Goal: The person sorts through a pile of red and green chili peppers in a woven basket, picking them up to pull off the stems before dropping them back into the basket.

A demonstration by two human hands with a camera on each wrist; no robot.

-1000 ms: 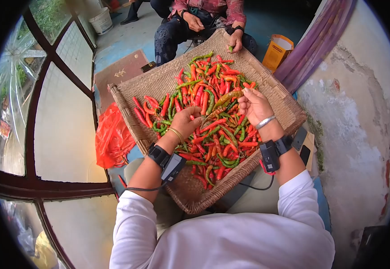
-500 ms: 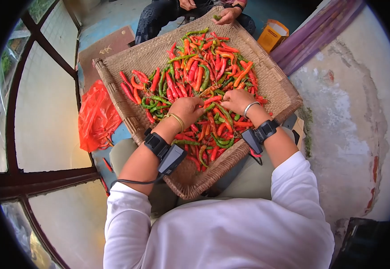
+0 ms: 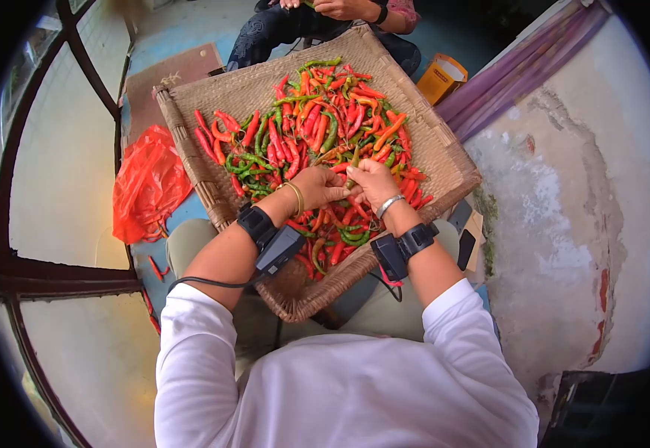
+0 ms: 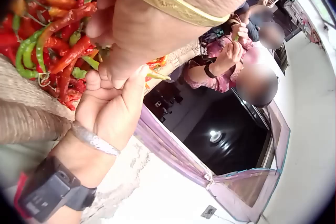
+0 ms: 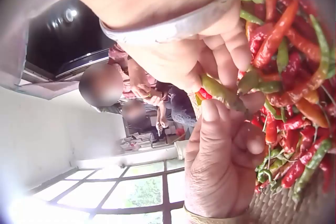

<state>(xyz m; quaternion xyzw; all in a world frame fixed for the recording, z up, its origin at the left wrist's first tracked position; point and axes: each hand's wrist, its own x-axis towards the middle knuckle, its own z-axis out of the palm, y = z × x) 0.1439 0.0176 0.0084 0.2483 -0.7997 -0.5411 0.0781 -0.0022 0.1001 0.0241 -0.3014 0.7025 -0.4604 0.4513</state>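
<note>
A yellowish-green chili pepper (image 5: 219, 90) is held between both hands, above the woven basket (image 3: 437, 145). My right hand (image 3: 375, 185) grips its body, and one end sticks up past the fingers in the head view. The left hand (image 3: 317, 187) meets it from the other side, thumb and fingers pinching the lower end, as the right wrist view shows. Both hands touch each other around the pepper. Beneath them lies a heap of red, orange and green chili peppers (image 3: 310, 123). Fingers partly hide the pepper in the left wrist view.
A red plastic bag (image 3: 146, 183) lies left of the basket, with a few loose red peppers (image 3: 157, 269) on the floor. Another person (image 3: 288, 37) sits across the basket, handling something green. A yellow box (image 3: 441, 78) stands at the far right, near a purple curtain (image 3: 519, 71).
The right hand first lifted a yellowish-green pepper, then reached down to the heap beside the left hand. Now both hands meet around a yellowish-green pepper. The person opposite has brought their hands together.
</note>
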